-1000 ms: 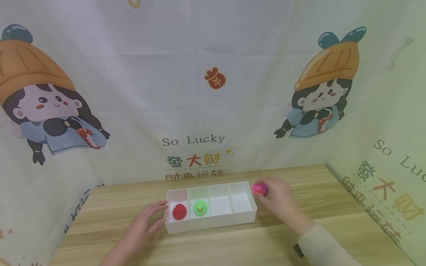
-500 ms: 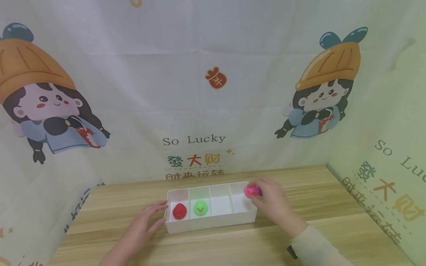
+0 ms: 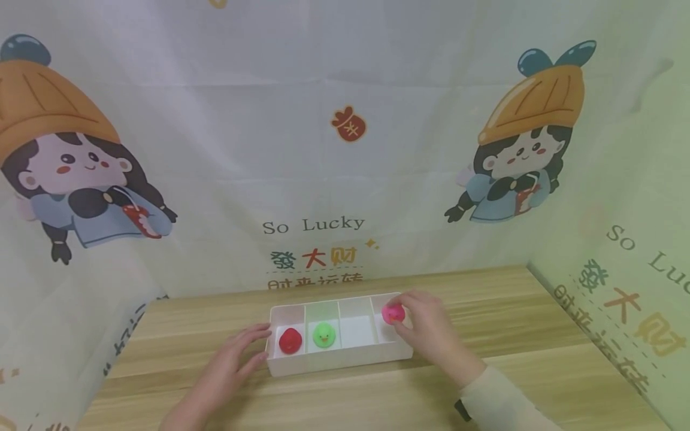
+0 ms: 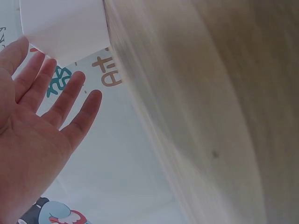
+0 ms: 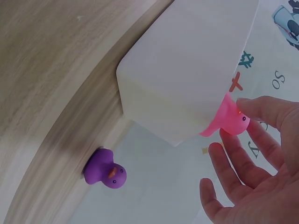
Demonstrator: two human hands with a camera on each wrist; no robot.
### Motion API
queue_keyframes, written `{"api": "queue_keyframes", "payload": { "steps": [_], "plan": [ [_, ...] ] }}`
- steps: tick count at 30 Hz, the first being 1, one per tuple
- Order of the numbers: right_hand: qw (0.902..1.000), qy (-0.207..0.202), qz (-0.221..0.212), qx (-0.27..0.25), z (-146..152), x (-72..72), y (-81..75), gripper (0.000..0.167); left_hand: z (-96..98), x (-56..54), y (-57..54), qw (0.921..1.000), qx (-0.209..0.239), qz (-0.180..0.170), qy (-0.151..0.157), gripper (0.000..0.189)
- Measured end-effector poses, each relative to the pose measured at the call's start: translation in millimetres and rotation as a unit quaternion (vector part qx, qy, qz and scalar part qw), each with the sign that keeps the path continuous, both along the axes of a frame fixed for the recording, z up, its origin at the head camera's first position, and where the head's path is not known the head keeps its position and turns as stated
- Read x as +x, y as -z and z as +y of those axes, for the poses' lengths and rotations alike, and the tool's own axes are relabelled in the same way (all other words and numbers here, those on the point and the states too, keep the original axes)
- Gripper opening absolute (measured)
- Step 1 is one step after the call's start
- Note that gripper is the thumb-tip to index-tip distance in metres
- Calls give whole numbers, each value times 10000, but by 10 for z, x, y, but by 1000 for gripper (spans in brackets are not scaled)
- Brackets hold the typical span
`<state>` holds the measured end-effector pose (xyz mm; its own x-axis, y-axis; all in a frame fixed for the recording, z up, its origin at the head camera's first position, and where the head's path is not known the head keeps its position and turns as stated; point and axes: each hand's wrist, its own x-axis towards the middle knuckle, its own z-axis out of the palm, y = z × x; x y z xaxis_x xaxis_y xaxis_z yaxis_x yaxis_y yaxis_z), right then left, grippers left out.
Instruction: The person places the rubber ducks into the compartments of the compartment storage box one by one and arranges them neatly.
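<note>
A long white divided box [image 3: 345, 358] lies across the table. In its leftmost compartment sits a red rubber duck [image 3: 290, 341], and a green rubber duck [image 3: 324, 335] occupies the one beside it. My right hand [image 3: 431, 326] pinches a pink rubber duck [image 5: 231, 116] by the head between thumb and fingers, at the rightmost compartment; the duck's lower part is behind the box wall in the right wrist view. My left hand [image 3: 229, 362], fingers loosely extended, is at the box's left end, fingertips at the wall [image 4: 65, 28]. A purple rubber duck [image 5: 103, 169] stands right of the box.
The wooden table [image 3: 334, 401] ends at a printed cloth backdrop [image 3: 323, 197] behind and on both sides. The compartment third from the left shows its bare white floor. In the head view, my right hand hides the purple duck.
My right hand has moved left with the pink duck, from outside the box's right end to inside the rightmost compartment. The left hand and the box have stayed in place.
</note>
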<state>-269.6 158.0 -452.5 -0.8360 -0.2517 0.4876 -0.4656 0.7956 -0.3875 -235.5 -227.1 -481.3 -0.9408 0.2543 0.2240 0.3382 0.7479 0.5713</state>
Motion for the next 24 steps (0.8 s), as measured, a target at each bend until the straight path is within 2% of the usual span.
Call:
{"api": "queue_keyframes", "payload": {
  "steps": [5, 14, 24],
  "plan": [
    [10000, -43, -29, -66, -56, 9, 22, 25, -1, -6, -2, 9999, -11, -108, -53, 44],
    [10000, -66, -39, -48, -138, 11, 5, 25, -8, -5, 10, 10000, 17, 58, 14, 43],
    [9990, -142, -362, -201, -249, 0, 26, 29, -11, -2, 18, 10000, 17, 50, -21, 43]
  ]
}}
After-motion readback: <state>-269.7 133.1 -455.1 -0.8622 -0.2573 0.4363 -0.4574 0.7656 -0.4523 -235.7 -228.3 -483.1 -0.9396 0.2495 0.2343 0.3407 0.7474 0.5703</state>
